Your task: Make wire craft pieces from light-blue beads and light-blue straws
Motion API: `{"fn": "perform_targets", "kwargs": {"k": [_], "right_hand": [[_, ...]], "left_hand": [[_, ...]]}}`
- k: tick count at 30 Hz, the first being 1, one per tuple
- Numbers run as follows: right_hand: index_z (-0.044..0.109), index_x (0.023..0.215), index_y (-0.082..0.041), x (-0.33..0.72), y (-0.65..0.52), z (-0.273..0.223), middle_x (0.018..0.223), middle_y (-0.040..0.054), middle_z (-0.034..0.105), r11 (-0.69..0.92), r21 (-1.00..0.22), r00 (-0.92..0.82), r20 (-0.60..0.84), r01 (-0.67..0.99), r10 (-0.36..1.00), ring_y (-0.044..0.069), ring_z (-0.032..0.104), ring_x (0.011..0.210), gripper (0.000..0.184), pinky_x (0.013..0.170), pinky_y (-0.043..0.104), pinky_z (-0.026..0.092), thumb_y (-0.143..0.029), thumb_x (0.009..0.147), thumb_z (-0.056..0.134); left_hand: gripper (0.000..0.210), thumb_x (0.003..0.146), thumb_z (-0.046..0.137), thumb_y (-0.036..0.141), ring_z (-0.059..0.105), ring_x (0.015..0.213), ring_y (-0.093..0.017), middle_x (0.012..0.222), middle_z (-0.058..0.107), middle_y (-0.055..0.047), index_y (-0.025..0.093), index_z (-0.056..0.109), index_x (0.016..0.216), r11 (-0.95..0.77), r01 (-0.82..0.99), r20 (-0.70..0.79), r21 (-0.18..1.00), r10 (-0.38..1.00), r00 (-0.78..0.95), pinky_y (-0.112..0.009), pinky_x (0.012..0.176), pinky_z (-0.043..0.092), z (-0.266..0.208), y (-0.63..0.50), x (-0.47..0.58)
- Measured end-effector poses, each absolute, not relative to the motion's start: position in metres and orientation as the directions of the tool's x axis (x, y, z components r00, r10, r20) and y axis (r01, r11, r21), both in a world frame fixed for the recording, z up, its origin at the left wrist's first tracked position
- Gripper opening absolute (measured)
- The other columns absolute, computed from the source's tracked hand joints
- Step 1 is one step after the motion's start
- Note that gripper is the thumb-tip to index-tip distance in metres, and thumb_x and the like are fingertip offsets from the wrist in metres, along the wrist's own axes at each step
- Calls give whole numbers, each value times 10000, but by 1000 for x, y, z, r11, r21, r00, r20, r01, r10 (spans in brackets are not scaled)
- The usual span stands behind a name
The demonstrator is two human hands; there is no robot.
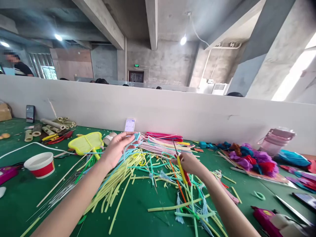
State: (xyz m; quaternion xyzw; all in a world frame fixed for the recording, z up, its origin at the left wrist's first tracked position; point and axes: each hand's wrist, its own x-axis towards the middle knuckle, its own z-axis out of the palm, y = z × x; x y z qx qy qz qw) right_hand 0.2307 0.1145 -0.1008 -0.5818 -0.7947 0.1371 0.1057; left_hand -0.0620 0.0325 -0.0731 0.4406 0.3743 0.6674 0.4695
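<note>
My left hand [122,146] is raised over the middle of the table, its thumb and fingers pinched on a light blue fuzzy strip [137,136]. A thin wire hangs below it, and I cannot tell whether it is joined to the strip. To the right, my right hand [189,163] is closed around pliers [183,171] with yellow and red handles, their slim dark nose pointing up and away. Under and between both hands lie pale yellow fuzzy sticks [111,184], a bundle of pink strips [158,146] and light blue tassels [179,207].
A paper cup [40,166], a yellow fan-shaped piece [86,144] and bamboo tubes [58,125] stand left. A phone [130,125] leans on the white partition [172,110]. At right are purple and red flowers [254,159], a pink bottle [275,141] and a glue gun [269,220].
</note>
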Motion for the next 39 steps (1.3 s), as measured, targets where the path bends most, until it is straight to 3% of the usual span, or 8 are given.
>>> {"fn": "perform_targets", "kwargs": {"k": [4,7,9,11,13,16,22,39], "right_hand": [[736,817,-107,225,110,-111,833,132,746,323,-287,-342,-18,902,940,245,709,749,137,582,273,441,-222,748,757],[757,1007,-156,222,99,-97,867,80,766,372,-308,-400,-29,875,916,212,713,690,328,594,270,485,-183,683,801],[699,1205,-191,223,87,-73,991,79,770,426,-346,-439,44,836,897,207,727,839,423,722,287,520,-208,784,732],[662,1268,-195,222,70,-42,1020,74,770,521,-541,-505,194,660,841,188,720,896,365,796,303,532,-330,937,589],[702,1183,-184,218,51,-15,1042,85,765,573,-762,-513,376,303,772,191,710,954,380,823,311,547,-453,976,532],[763,1016,-186,205,26,6,991,71,770,565,-825,-434,498,30,750,176,701,935,345,802,282,547,-489,928,622],[764,857,-158,182,18,-5,828,53,762,442,-893,-582,405,-86,705,143,687,768,278,709,247,529,-434,855,733],[706,786,-150,178,26,-14,727,21,688,546,-836,-507,496,-61,704,123,612,670,150,622,258,495,-299,799,724]], "left_hand": [[241,809,796,276,724,894,-183,1003,786,-89,172,774,1026,-481,-60,466,875,868,-171,-196,690,578,-21,11,-58],[257,840,770,340,710,892,-180,1009,781,-52,221,768,1068,-613,156,630,775,726,-275,-216,713,573,0,-17,-45],[202,878,731,336,703,876,-170,1007,774,-35,243,771,1053,-624,382,727,682,636,-260,-222,728,557,4,-36,-35],[153,923,673,312,690,842,-166,951,763,-23,258,771,1026,-625,555,800,549,586,-133,-254,787,551,5,-49,-26],[165,958,617,292,683,846,-171,953,751,-23,267,758,1039,-640,642,834,422,551,1,-275,805,544,4,-54,-20],[190,984,567,266,674,960,-191,1043,736,-39,273,741,1061,-656,691,840,302,526,132,-286,841,529,3,-52,-18],[211,993,541,241,647,1054,-206,1104,706,-53,273,733,1077,-644,729,814,234,540,216,-290,888,509,-3,-40,-22],[190,977,582,280,676,944,-195,1026,748,-26,279,759,1046,-626,716,753,310,621,217,-305,877,499,-6,-33,-20]]}}
